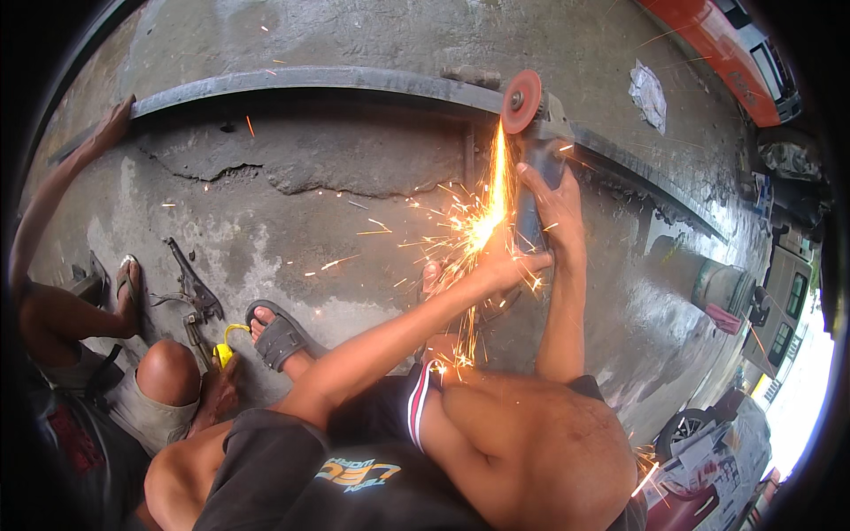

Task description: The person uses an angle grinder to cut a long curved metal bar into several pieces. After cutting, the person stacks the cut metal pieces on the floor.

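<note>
- One co-worker's hand [113,126], far left, resting on the long grey metal bar [292,80]; the bar spans the floor, dull-surfaced.
- One dark hand tool [197,288] on the concrete.
- One yellow tape measure [223,355], at the co-worker's other hand [217,389].
- One black garment [266,478], printed with pale-blue and orange lettering.
- One left hand [512,265], fingers bent in at the grinder's lower end; spark glare hides the grip, so closure cannot be told.
- One angle grinder [529,217], upright in view at the bar, right of centre: dark-blue body, grey head, worn-looking red disc [522,99], orange sparks [496,199] streaming from its lower rim.
- One right hand [561,212], fingers wrapped around the grinder's body, thumb along it.
- Several printed sheets [722,460], lower right, text too small to read.
- One orange-red vehicle [722,53], upper right, faintly marked.
</note>
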Available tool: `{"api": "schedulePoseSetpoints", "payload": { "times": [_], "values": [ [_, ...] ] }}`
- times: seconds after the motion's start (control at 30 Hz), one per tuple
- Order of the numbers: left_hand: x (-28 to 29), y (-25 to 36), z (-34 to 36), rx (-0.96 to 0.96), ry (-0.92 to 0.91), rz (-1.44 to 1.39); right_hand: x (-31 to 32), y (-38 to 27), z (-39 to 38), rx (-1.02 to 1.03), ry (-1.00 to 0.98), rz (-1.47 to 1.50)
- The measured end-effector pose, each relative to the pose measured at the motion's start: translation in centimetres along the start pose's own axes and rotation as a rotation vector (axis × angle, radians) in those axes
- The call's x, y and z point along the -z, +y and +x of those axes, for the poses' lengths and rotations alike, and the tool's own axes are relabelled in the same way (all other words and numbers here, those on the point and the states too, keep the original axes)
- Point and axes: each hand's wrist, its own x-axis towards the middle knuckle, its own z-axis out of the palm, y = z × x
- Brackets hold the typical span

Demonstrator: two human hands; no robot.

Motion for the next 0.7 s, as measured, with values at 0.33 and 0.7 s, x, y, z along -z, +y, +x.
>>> {"api": "schedulePoseSetpoints", "payload": {
  "times": [0.33,0.7],
  "values": [
    [0.5,-0.4,0.4,-0.037,-0.011,-0.078,-0.4,0.1,0.5,-0.052,-0.017,-0.032],
    [0.3,-0.5,0.2,0.059,-0.024,-0.079,-0.3,0.2,-0.2,-0.041,0.012,0.019]
  ]
}}
